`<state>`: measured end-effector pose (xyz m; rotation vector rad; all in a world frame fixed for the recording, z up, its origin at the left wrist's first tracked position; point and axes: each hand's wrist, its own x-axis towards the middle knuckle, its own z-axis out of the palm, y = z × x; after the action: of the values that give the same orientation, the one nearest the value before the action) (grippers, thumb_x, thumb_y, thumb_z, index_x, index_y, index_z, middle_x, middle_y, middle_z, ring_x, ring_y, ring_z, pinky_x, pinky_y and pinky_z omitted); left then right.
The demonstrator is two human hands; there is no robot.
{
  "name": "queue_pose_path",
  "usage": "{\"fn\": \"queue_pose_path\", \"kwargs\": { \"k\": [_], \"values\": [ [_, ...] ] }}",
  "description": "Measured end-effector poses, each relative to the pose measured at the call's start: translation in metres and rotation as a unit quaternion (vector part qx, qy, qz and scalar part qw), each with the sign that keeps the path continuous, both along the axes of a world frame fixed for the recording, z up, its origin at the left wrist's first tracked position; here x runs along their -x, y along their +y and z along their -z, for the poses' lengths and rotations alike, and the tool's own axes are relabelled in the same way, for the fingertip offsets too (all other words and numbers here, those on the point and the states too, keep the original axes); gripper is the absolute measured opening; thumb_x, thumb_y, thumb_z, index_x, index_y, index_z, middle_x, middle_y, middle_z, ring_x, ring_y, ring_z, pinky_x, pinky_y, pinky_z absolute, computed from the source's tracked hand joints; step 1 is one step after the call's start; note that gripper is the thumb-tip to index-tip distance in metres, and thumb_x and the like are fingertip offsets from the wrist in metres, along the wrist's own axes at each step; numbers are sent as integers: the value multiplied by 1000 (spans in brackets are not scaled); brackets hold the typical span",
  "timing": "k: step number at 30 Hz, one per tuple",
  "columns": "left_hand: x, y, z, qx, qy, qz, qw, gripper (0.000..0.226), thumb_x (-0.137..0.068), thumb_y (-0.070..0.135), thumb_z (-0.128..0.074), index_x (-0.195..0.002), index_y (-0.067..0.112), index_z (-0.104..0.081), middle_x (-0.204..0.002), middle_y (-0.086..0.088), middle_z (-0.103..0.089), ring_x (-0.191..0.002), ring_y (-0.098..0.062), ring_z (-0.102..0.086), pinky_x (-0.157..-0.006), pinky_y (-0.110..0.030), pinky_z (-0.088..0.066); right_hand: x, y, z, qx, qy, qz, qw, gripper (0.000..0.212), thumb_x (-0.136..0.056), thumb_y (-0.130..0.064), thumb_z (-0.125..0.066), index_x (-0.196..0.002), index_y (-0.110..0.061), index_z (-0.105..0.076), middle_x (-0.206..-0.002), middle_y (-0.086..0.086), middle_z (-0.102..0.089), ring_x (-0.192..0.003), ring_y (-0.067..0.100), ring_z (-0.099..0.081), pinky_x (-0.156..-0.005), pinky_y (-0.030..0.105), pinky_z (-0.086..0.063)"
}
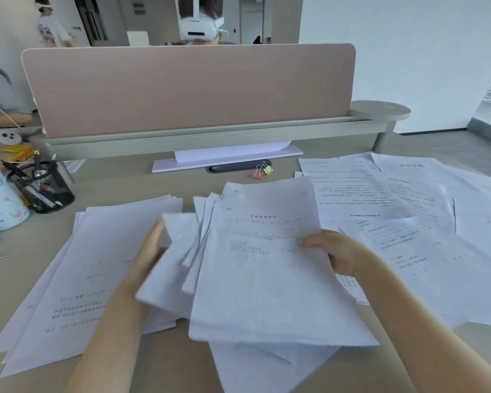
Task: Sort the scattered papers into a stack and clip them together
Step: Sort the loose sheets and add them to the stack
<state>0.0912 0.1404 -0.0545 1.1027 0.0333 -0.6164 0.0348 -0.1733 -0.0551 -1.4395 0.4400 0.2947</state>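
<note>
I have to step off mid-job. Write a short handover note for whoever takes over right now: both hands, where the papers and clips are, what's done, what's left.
Left hand: fingers straight, pressing the left edge of the gathered bundle.
Right hand: grips the bundle's right edge.
Bundle: held over the desk centre, sheets still fanned and uneven.
Loose papers: one spread at left, another at right.
Binder clips: a pink one and a yellow one, untouched near the divider.
Done: part of the sheets gathered.
Left: collect both spreads, square the stack, clip it.
</note>
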Motion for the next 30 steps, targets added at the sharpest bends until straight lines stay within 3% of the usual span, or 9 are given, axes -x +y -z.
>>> {"fn": "queue_pose_path", "kwargs": {
  "k": [3,6,9,13,17,20,24,27,30],
  "values": [
    [-7,-7,-13,-133,-36,34,990,45,-90,50,-46,-103,17,-74,-101,-9,-73,-83,-23,-71,-72,-34,-50,1,6,0,46,-8,-27,999,28,-88,5,-49,-110,-3,-64,-102,14,-70,-81,25,-69,-66,29,-58],
    [-7,-12,-17,-195,-1,71,978,33,-84,29,-65,-114,16,-67,-117,-9,-67,-101,-25,-66,-85,-39,-52,2,13,0,46,-28,-34,998,26,-89,4,-50,-105,-6,-66,-99,11,-73,-84,25,-70,-74,32,-58],
    [-2,-18,-14,-250,-66,62,964,35,-70,17,-73,-104,19,-66,-119,-10,-66,-109,-26,-62,-100,-43,-44,5,18,0,53,-49,-50,996,24,-89,0,-53,-109,-6,-66,-105,12,-72,-94,28,-69,-81,35,-57],
    [2,-25,-40,-234,-199,15,951,36,-66,15,-69,-101,25,-66,-102,14,-71,-108,-11,-61,-104,-33,-39,-4,27,-1,128,-137,106,976,34,-86,-16,-64,-120,-12,-57,-107,0,-68,-92,16,-66,-78,28,-54],
    [-1,-26,-90,-183,-312,-40,932,29,-85,0,-60,-96,27,-63,-79,26,-71,-81,11,-65,-80,-12,-47,-15,21,-30,20,-217,136,966,72,-75,-43,-73,-136,-20,-43,-132,-5,-57,-115,10,-59,-98,34,-48],
    [-4,-36,-133,-178,-393,-112,895,28,-87,4,-60,-95,31,-62,-76,29,-69,-80,14,-64,-68,-8,-48,-18,25,-70,41,-285,57,956,36,-86,-30,-65,-119,-16,-62,-120,3,-67,-105,17,-67,-91,37,-52],
    [-5,-52,-185,-111,-435,-230,863,15,-88,17,-63,-93,31,-62,-80,24,-71,-83,7,-66,-72,-13,-50,-24,33,-124,34,-402,169,899,14,-92,-25,-58,-102,-21,-67,-110,-2,-70,-101,14,-66,-91,33,-52],
    [-11,-57,-195,-110,-452,-237,853,14,-90,37,-58,-104,38,-57,-103,27,-64,-102,8,-59,-85,-13,-45,-29,24,-139,0,-430,178,885,14,-94,-28,-55,-103,-25,-65,-108,-6,-70,-102,13,-66,-92,33,-51],
    [-25,-63,-158,-150,-395,-214,881,30,-88,49,-53,-116,38,-52,-105,28,-59,-106,3,-56,-88,-14,-43,-29,22,-127,46,-420,110,900,35,-89,-31,-60,-121,-20,-58,-118,-6,-67,-110,10,-63,-92,30,-50]
  ]
}}
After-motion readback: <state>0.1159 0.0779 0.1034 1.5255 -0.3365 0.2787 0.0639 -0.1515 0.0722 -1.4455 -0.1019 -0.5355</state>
